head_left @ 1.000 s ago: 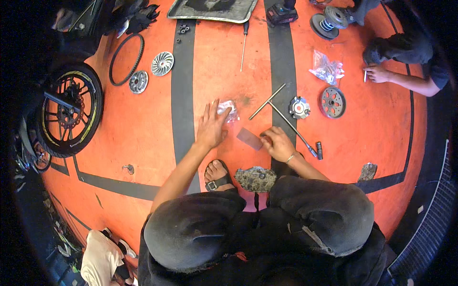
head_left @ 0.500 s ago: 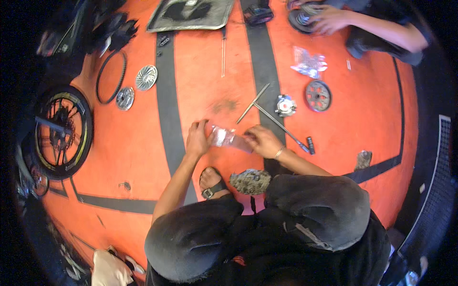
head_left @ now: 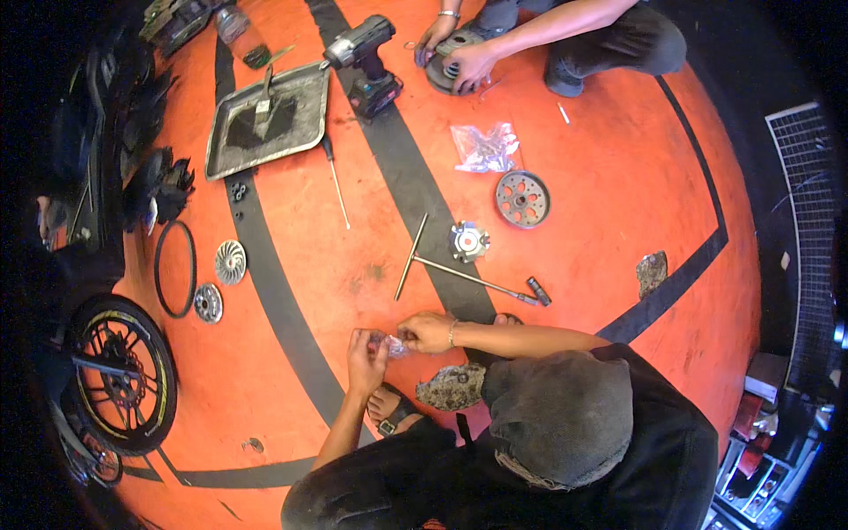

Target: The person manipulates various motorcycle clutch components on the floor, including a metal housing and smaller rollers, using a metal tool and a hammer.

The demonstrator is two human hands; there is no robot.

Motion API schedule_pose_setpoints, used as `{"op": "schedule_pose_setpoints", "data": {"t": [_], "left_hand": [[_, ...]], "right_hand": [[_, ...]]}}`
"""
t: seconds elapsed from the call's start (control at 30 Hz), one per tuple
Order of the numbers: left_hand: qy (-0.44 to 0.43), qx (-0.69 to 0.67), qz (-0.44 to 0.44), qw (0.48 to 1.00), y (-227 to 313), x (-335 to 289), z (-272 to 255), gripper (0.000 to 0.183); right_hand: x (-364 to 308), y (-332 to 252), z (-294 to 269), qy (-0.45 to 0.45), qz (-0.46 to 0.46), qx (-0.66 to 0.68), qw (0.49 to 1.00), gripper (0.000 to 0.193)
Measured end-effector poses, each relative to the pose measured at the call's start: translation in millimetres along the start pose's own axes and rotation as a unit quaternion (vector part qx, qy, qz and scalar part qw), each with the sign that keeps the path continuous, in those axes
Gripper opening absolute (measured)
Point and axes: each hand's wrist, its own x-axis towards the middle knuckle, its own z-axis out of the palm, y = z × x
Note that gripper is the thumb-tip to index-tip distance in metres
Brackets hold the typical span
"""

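A small clear plastic bag (head_left: 398, 348) is pinched between my two hands, low over the floor in front of my knees. My left hand (head_left: 366, 355) grips its left end with closed fingers. At the other end my right hand (head_left: 427, 334) has its fingertips closed on the plastic. What the bag contains is too small to make out. Beyond my hands lies a steel T-handle wrench (head_left: 466, 276), with a black socket (head_left: 538, 291) by its end. A silver round hub part (head_left: 469, 241) sits just past the wrench.
Farther off are a clutch bell (head_left: 522, 199), another plastic bag (head_left: 485, 147), an impact wrench (head_left: 359, 66), and a grimy metal tray (head_left: 315, 132). A co-worker's hands (head_left: 468, 66) hold a round pulley part. At left lie a belt (head_left: 157, 272), two metal discs (head_left: 231, 262) and a wheel (head_left: 163, 389).
My view has swung, so the floor items sit lower and farther left. My hands have come closer together, and the bag between them looks more bunched up.
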Motion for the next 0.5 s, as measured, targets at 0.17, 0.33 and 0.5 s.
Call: {"op": "schedule_pose_setpoints", "data": {"t": [0.17,0.33,0.5], "left_hand": [[0.074,-0.024,0.027,0.997,30,4,-4,0.035],[0.047,-0.050,-0.037,0.997,32,7,-8,0.031],[0.006,-0.095,-0.047,0.994,36,10,1,0.025]], "right_hand": [[-25,38,-72,0.407,-0.092,0.064,0.906,0.029],[-52,102,-209,0.620,0.094,-0.077,0.775,0.027],[-48,122,-253,0.436,0.265,-0.048,0.859,0.036]]}}
